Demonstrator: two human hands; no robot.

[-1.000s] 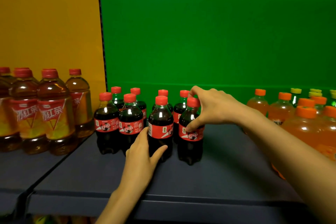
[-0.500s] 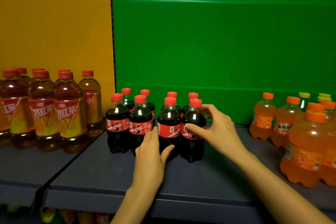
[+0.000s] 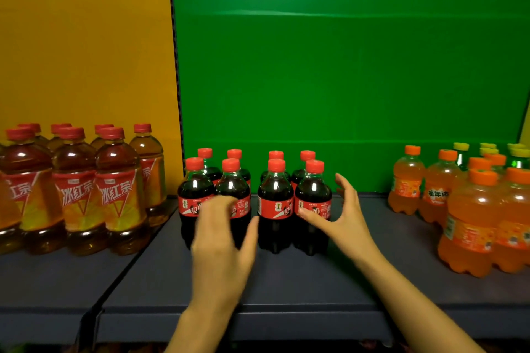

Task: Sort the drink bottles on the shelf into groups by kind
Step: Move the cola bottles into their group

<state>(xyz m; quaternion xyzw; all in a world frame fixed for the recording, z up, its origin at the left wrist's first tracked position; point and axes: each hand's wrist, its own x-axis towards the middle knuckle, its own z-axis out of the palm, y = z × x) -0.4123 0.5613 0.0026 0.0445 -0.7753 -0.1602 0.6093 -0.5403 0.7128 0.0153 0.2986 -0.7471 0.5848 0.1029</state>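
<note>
Eight cola bottles [image 3: 275, 203] with red caps and red labels stand upright in the head view, in two rows of four at the left part of a dark blue-grey shelf [image 3: 286, 281], close against a green back panel [image 3: 344, 80]. A narrow gap splits each row into a left pair and a right pair. The left hand [image 3: 220, 246] reaches up from the bottom edge and is blurred; it lies in front of the labels of the left front pair, its fingers [image 3: 218, 205] loosely bent over the second front bottle [image 3: 233, 183] and the thumb splayed out towards the third front bottle [image 3: 276, 195]. The fingers are apart and wrap round nothing; whether they touch the label cannot be told. The right hand [image 3: 347, 223] comes in from the lower right, spread wide, with its thumb tip on the label of the rightmost front bottle [image 3: 314, 189] and its fingers [image 3: 344, 183] standing straight just beside that bottle's right side, not closed round it. To the left, on a neighbouring shelf [image 3: 57, 275] before a yellow back panel [image 3: 86, 51], larger iced tea bottles [image 3: 74, 195] with red caps stand grouped together. At the right end of the main shelf, well apart from the cola, orange soda bottles [image 3: 473, 223] with orange caps cluster, and behind them stand green bottles [image 3: 461, 156] with yellow caps.
</note>
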